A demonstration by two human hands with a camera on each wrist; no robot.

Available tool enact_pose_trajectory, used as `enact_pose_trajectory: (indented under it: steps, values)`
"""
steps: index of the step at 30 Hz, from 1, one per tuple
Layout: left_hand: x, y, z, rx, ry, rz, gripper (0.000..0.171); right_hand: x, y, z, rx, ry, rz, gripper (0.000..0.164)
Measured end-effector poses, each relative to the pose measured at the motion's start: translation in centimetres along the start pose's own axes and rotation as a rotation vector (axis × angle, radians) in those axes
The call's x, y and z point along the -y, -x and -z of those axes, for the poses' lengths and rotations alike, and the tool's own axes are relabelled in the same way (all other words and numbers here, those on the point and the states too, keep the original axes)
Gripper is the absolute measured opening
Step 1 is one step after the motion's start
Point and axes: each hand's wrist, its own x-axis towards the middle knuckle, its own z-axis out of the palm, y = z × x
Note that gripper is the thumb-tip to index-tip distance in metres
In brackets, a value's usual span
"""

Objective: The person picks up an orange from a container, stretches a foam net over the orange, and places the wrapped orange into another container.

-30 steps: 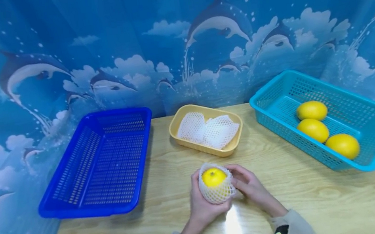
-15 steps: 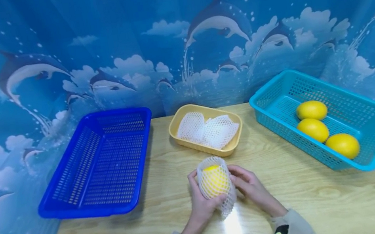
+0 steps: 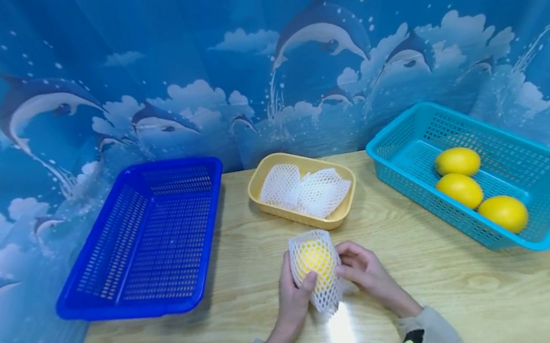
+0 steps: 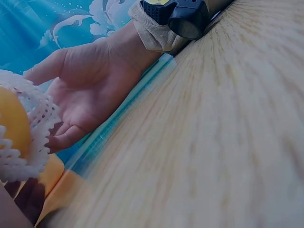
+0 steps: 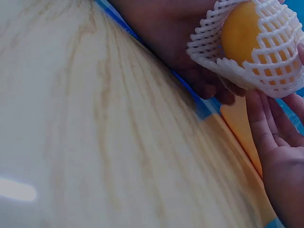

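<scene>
In the head view my left hand [image 3: 294, 297] grips a yellow fruit [image 3: 313, 257] in a white foam net sleeve [image 3: 327, 299], its thumb across the front. The sleeve covers the fruit's near side, and a loose end hangs below. My right hand [image 3: 371, 278] pinches the sleeve's right edge between thumb and fingers. From the right wrist, bare yellow skin [image 5: 239, 35] shows through an open end of the sleeve, with the right fingertips against its lower rim. The left wrist view has the right palm [image 4: 90, 85] behind the sleeve; most of the left hand is out of that frame.
A blue basket [image 3: 150, 315] stands on the left of the wooden table [image 3: 244, 252]. Behind the hands, a beige tray [image 3: 259, 209] holds white foam nets [image 3: 322, 193]. On the right, a teal basket [image 3: 416, 198] contains three yellow fruits [image 3: 503, 214]. A dolphin-print curtain [image 3: 258, 51] hangs behind.
The fruit's exposed end has turned out of sight, and the net now covers the side in view. The sleeve's loose end has come down below, and the left thumb has moved up the front.
</scene>
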Motion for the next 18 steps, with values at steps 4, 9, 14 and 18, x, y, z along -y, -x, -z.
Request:
enact_pose_trajectory:
  steps: [4,9,14,18]
  values:
    - [-0.07,0.06,0.12,-0.008,0.001,-0.026,0.055,-0.06,-0.09,0.03,0.003,-0.043,0.005,0.026]
    - [-0.33,-0.03,0.05,-0.03,0.086,-0.036,0.055,-0.04,-0.16,0.1,0.03,-0.106,0.022,0.025]
    - [-0.62,-0.11,0.05,-0.08,0.129,0.022,0.05,0.13,-0.16,0.13,0.056,-0.176,0.04,0.021]
    - [-0.77,-0.16,0.12,-0.067,0.17,0.078,0.049,0.24,-0.2,0.05,0.04,-0.17,0.007,0.02]
